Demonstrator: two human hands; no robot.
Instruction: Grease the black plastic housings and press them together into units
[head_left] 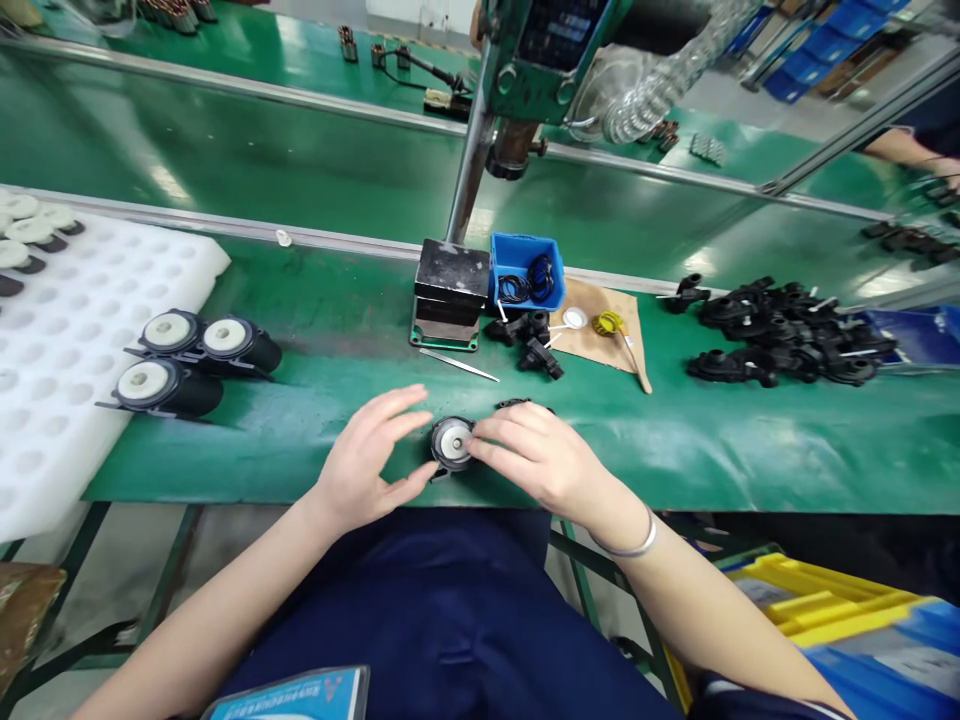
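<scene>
A black round part [452,443] with a pale disc in its top stands on the green mat near the table's front edge. My left hand [375,455] is just left of it, thumb and fingers apart and nothing between them. On the right side, the fingers of my right hand [536,455] are closed together at the part's rim and touch it. A dark piece [514,403] lies partly hidden behind my right hand. Further left, three black cylinders [176,388] with pale discs lie on the mat.
Behind the part are a black block [450,290], a blue bin [527,272] with black rings, a thin metal strip [459,366] and cardboard [600,330] with a brush. White foam tray [97,290] at left, black parts [787,330] at right. A machine head [551,60] hangs above.
</scene>
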